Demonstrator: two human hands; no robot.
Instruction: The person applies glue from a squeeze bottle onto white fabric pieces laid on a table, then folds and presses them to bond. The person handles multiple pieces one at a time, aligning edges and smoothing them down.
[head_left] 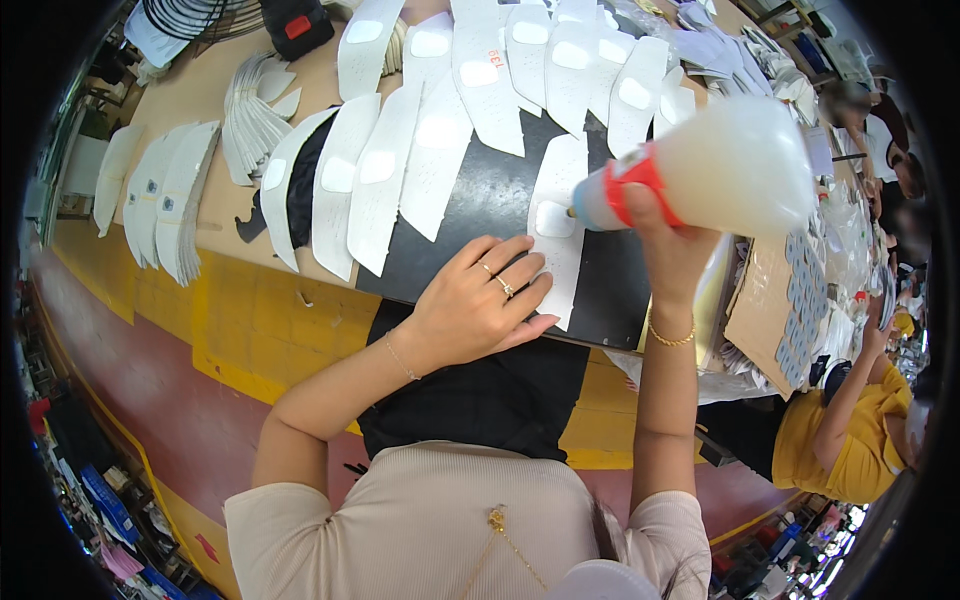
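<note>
Head-worn, the single fisheye view looks steeply down past a ribbed beige top (pixel 420 520) at six o'clock, facing the counter (pixel 190 98) toward twelve. Close below are the left hand (pixel 480 300) at centre and the right hand (pixel 672 238) at two; the floor (pixel 215 430) bends away at eight o'clock.

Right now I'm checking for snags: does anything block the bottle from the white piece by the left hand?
Nothing visible: the bottle, in the right hand, points its tip at the white piece; contact is unclear. The left hand lies at the piece's left edge, clear of the tip.
</note>
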